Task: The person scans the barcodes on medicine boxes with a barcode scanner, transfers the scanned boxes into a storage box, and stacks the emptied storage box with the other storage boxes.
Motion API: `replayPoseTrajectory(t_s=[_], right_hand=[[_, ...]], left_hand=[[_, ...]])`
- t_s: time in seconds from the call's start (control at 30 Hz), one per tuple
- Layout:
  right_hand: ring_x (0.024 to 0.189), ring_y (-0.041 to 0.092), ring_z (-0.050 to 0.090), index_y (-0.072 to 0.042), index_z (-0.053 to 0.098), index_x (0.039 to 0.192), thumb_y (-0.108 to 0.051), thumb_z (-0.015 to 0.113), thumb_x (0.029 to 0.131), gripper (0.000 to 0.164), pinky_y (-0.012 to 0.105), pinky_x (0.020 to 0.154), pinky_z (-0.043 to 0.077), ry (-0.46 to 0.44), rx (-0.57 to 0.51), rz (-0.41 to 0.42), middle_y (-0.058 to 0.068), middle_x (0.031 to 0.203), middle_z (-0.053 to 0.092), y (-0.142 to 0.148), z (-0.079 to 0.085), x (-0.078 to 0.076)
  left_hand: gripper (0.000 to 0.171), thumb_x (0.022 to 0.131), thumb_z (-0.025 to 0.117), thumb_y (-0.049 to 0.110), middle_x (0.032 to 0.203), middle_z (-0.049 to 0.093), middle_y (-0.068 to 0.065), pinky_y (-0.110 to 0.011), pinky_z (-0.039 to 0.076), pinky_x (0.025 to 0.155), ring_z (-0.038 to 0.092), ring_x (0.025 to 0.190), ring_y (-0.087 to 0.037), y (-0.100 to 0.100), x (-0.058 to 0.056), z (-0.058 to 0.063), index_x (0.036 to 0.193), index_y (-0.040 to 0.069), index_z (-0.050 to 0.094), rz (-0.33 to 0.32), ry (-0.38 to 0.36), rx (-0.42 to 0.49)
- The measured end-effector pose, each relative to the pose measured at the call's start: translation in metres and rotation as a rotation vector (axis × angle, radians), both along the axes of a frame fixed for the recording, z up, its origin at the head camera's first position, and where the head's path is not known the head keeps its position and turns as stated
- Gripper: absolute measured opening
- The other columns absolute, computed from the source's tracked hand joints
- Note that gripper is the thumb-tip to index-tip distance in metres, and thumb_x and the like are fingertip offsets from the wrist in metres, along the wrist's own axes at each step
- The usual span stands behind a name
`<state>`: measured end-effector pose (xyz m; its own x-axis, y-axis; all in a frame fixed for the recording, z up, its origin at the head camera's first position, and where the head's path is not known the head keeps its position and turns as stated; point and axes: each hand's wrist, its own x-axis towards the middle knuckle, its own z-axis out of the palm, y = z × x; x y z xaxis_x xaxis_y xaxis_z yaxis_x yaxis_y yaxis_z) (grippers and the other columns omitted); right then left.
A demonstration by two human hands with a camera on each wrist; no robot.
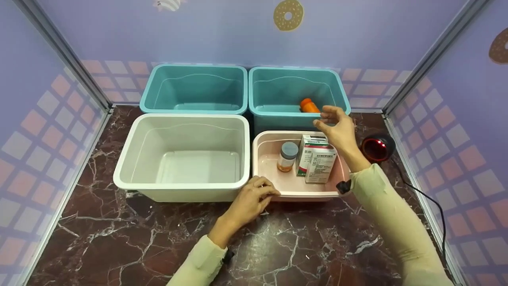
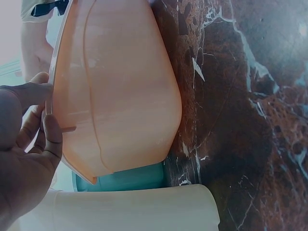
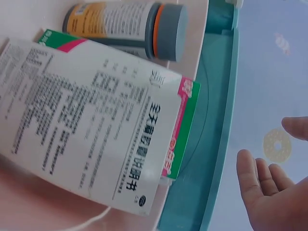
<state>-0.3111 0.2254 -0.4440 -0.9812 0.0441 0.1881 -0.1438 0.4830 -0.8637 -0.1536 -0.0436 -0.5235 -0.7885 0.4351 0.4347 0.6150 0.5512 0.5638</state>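
Note:
My left hand [image 1: 249,200] pinches the front rim of the pink bin [image 1: 305,194], near its left corner. In the left wrist view, the thumb and fingers lie on either side of that rim. Raised above the bin's far right side, my right hand [image 1: 337,127] has its fingers spread and holds nothing. It overlaps the front edge of the right teal bin [image 1: 278,114], where an orange bottle [image 1: 308,105] lies. Inside the pink bin stand a grey-capped bottle [image 1: 287,157], a green-and-white carton [image 1: 304,159] and a white rectangular item with printed text [image 3: 82,125].
A large white bin [image 1: 182,186] stands left of the pink one, with another teal bin [image 1: 194,111] behind it. To the right is a black scanner-like device [image 1: 378,147] with a red glow and a cable [image 1: 430,200]. Patterned walls enclose the marbled table [image 1: 131,242].

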Motion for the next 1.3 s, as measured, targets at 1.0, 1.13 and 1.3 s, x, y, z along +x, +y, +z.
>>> replayPoseTrajectory(t_s=[1.0, 1.13, 1.3], right_hand=[[0.107, 0.033, 0.068, -0.001, 0.059, 0.131, -0.006, 0.078, 0.083, 0.052, 0.031, 0.088, 0.056, -0.031, -0.008, 0.208, 0.022, 0.118, 0.068, -0.022, -0.011, 0.05], [0.109, 0.032, 0.066, 0.001, 0.059, 0.13, -0.008, 0.078, 0.084, 0.051, 0.034, 0.091, 0.055, -0.066, 0.005, 0.232, 0.021, 0.119, 0.068, -0.025, -0.023, 0.054], [0.117, 0.034, 0.063, 0.001, 0.056, 0.134, -0.013, 0.076, 0.087, 0.053, 0.049, 0.102, 0.05, -0.125, 0.038, 0.269, 0.021, 0.126, 0.065, -0.029, -0.036, 0.057]], left_hand=[[0.013, 0.089, 0.072, 0.008, 0.098, 0.066, 0.002, -0.03, 0.049, 0.091, 0.059, 0.099, -0.018, 0.0, -0.001, 0.0, 0.097, 0.016, 0.078, -0.008, 0.019, 0.011], [0.013, 0.087, 0.073, 0.008, 0.098, 0.066, 0.002, -0.03, 0.049, 0.091, 0.058, 0.099, -0.018, 0.0, -0.001, -0.001, 0.097, 0.016, 0.078, -0.004, 0.026, 0.016], [0.014, 0.087, 0.073, 0.007, 0.098, 0.066, 0.002, -0.03, 0.05, 0.091, 0.058, 0.099, -0.018, 0.0, 0.0, 0.0, 0.097, 0.016, 0.078, -0.006, 0.025, 0.013]])
